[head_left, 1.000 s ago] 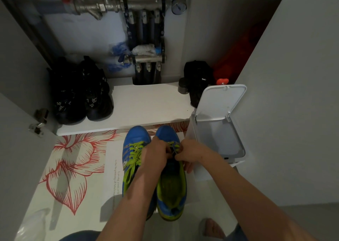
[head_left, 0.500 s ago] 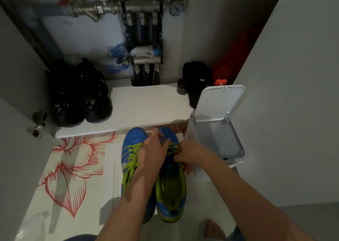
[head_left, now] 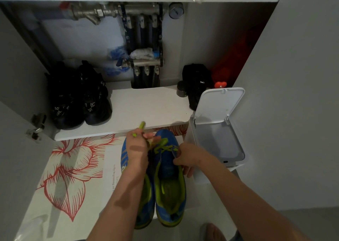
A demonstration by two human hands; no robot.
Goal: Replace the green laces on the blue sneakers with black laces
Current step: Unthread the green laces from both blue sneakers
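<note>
Green lace (head_left: 162, 146) is partly out of the right blue sneaker (head_left: 169, 178). A few crossings are left toward the toe, and the eyelets nearer the ankle look bare.

Left hand (head_left: 137, 148) is curled round the freed lace, with a bunch of it in the fist and one tip poking out the far side. Right hand (head_left: 187, 158) pinches the sneaker's right eyelet edge, thumb on top and fingers down the outer side.

Left blue sneaker (head_left: 124, 158) sits against it on the left, mostly under the left forearm, so I can't tell its lace state. Both are on the flower-print mat (head_left: 69, 169) on the floor, just near of the cabinet's bottom shelf (head_left: 146, 105).

Risks as I read them:
- The pull goes up and away from the person, not along the eyelet line. The lace could bind at an eyelet and the toe lift or the shoe skid on the mat. The right hand only has one edge, so it may pivot.
- Slack bunched in the fist could loop and knot before it clears the last eyelets.
- White bin (head_left: 190, 136) with its lid up is just right of the right hand. A hard yank or elbow swing could knock it.
- Light is dim and no black laces are in view. Dark lace into dark eyelets looks easy to misthread or skip a hole.
</note>
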